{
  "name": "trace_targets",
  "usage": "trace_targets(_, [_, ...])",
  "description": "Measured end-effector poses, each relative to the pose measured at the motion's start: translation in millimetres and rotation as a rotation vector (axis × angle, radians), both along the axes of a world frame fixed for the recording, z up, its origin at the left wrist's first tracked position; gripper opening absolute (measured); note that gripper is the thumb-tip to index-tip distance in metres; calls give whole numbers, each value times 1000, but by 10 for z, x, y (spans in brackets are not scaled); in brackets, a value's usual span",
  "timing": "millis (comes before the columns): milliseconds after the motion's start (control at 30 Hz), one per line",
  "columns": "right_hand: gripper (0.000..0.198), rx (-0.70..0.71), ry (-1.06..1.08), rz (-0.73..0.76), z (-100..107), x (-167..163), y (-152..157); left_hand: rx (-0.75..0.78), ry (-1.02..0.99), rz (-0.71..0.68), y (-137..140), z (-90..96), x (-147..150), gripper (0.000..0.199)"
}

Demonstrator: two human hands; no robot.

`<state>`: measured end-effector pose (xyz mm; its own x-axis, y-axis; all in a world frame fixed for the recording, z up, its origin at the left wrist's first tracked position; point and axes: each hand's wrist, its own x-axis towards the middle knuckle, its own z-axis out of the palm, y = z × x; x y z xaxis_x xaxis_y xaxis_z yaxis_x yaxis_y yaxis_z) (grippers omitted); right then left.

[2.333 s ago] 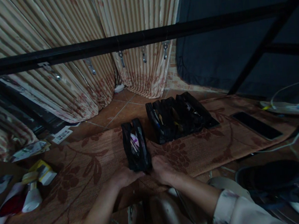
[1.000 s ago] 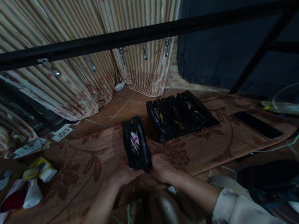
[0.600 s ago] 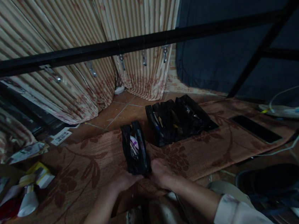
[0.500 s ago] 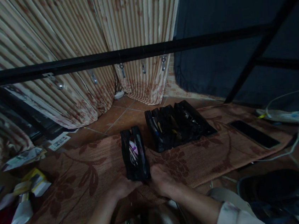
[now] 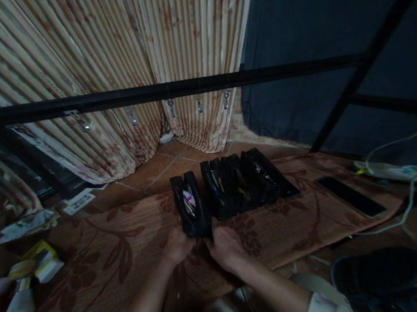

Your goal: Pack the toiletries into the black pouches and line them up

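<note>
A narrow black pouch (image 5: 199, 222) stands on the patterned mat with its top gaping, and a purple-and-white item (image 5: 189, 197) and thin stick-like pieces show inside. My left hand (image 5: 178, 244) grips its near left corner. At the near right corner my right hand (image 5: 226, 247) is closed on the same pouch; the fingertips of both hands are partly hidden. Just right of it stands a row of black compartments (image 5: 232, 205) with small items in them, too dark to name. A flat black flap (image 5: 283, 180) extends from the row's right end.
The reddish mat (image 5: 129, 253) covers the floor. A dark phone-like slab (image 5: 350, 195) lies on its right part, near a pale cable (image 5: 404, 217). Left are a yellow-and-white box (image 5: 47, 262) and a white bottle (image 5: 19, 307). Behind runs a black bar (image 5: 113, 97) before striped curtains.
The pouch has shifted a little right and farther from me with both hands on it, closer to the row of compartments. The camera view has tilted slightly.
</note>
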<state>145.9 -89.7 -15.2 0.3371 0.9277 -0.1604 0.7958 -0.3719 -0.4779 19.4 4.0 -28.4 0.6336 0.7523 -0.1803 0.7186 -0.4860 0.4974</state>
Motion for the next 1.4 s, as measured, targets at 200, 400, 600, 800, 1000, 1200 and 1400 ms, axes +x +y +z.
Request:
trace_targets(200, [43,-27,-14,-35,54,91,-46,-28,-128,19,87,-39,174,19])
trace_targets(400, [47,-24,-15,-60,38,144,-73,-41,-224,51,202,-148,284,23])
trace_targets(600, [39,-33,-21,-71,48,208,-96,-50,-217,80,270,-241,343,25])
trace_targets(800, [32,-19,-15,-58,21,226,-104,-49,-277,142,247,-188,399,31])
trace_targets(1000, [28,-13,-33,-21,-1,249,-125,-48,-222,141,251,-203,390,27])
trace_targets(1200, [31,-54,-67,14,-55,322,-158,-38,-117,81,254,-232,350,26])
trace_targets(1400, [32,-85,-73,73,-82,366,-218,-36,19,60,241,-228,316,14])
